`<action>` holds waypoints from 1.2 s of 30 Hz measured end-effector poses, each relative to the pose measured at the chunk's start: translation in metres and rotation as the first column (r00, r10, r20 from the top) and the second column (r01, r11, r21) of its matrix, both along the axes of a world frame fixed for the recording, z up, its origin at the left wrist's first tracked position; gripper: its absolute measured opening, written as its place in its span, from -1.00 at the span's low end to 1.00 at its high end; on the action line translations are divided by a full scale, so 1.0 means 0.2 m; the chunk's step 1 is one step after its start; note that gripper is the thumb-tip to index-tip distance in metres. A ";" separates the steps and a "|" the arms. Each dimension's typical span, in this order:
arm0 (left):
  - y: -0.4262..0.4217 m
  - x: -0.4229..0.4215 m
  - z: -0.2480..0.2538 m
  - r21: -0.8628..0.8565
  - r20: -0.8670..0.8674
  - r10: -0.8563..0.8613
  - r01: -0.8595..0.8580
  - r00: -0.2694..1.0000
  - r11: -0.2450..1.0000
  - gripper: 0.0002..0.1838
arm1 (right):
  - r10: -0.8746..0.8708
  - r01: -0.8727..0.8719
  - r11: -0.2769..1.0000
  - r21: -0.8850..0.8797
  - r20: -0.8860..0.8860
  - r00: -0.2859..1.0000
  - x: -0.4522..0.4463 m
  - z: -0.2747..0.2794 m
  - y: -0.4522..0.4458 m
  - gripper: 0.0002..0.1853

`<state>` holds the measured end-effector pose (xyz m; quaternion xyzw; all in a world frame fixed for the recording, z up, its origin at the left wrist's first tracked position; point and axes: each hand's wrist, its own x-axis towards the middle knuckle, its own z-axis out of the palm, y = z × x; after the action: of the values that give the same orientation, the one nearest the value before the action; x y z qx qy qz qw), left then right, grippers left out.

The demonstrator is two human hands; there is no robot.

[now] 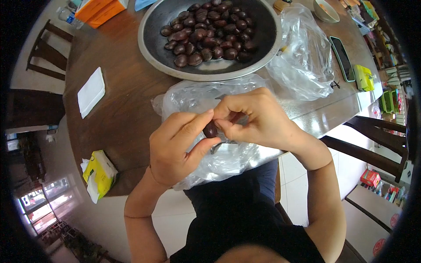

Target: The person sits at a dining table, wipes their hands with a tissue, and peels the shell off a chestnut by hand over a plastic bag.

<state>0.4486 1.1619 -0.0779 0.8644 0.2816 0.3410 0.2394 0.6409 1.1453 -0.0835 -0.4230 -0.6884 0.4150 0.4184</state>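
My left hand is closed, with a glossy dark brown nut between its thumb and fingertips. The fingers of my right hand pinch at the upper end of the same nut, the thumb touching its side. Both hands are above a clear plastic bag spread along the table's front edge. Just beyond it stands a large metal basin holding several similar dark nuts. A small shiny grey object below the nut is too hidden to name.
On the dark wooden table lie a white napkin and a yellow tissue pack to the left. To the right are another clear bag, a phone, a yellow-green pack and a bowl. Wooden chairs stand around.
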 end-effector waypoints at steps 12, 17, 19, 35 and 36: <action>-0.02 0.01 -0.02 0.145 -0.034 0.048 -0.042 0.998 0.988 -0.49 | -0.027 0.020 0.996 0.083 0.074 0.997 -0.01 -0.01 0.00 -0.85; -0.02 0.01 -0.03 0.147 -0.012 0.053 -0.051 0.999 0.988 -0.50 | -0.060 0.057 0.994 0.092 0.034 0.998 -0.03 -0.04 0.00 -0.83; -0.02 0.02 -0.04 0.153 0.005 0.049 -0.049 0.999 0.987 -0.51 | -0.074 0.072 0.995 0.073 0.017 0.997 -0.04 -0.05 0.00 -0.83; -0.02 0.02 0.00 0.065 0.078 0.058 -0.063 0.995 0.996 -0.59 | -0.078 -0.078 0.930 -0.358 -0.402 0.912 -0.03 -0.03 0.01 -0.97; -0.02 0.01 0.00 -0.001 0.128 0.041 -0.041 0.991 0.999 -0.59 | -0.085 -0.127 0.906 -0.405 -0.467 0.880 -0.03 0.01 0.01 -0.95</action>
<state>0.4500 1.1576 -0.0786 0.8349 0.2831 0.4007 0.2494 0.6353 1.1477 -0.0823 -0.3814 -0.4631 0.6496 0.4670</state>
